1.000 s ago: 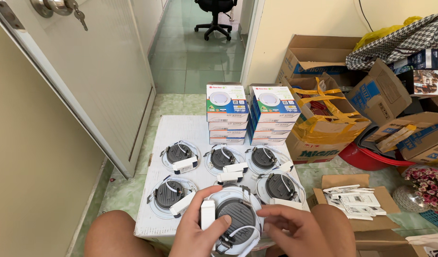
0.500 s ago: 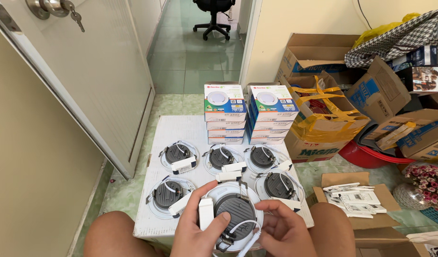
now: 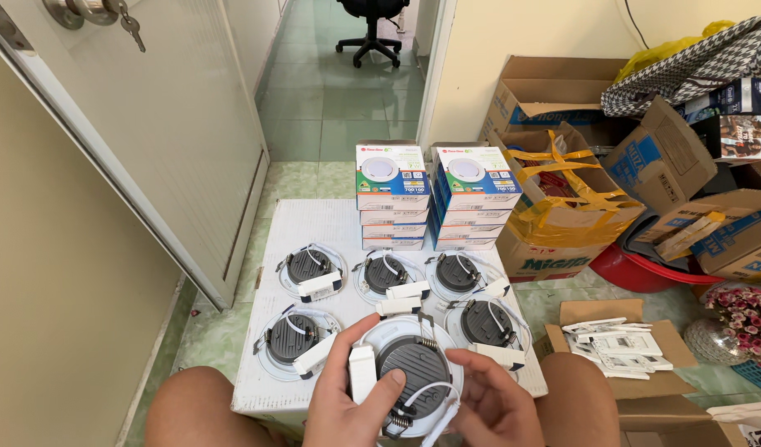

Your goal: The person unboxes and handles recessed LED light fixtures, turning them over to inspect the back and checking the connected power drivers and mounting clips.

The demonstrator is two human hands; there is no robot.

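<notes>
Right now both hands cradle one round white downlight w/ black ribbed back (image 3: 409, 368), back-side up, over the lap. Left hand (image 3: 347, 406) grips its left rim & white driver box (image 3: 362, 372); right hand (image 3: 488, 410) cups the right edge, fingers curled, wires dangling between.

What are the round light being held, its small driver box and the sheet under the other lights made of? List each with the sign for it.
Round light: white rim looks like matt plastic; the dark ribbed back could be plastic or cast metal, unclear. Its clips are bare metal springs.
Driver box: smooth white plastic by its even sheen.
Sheet: white with a fine dotted texture, probably cardboard or foam board.
</notes>
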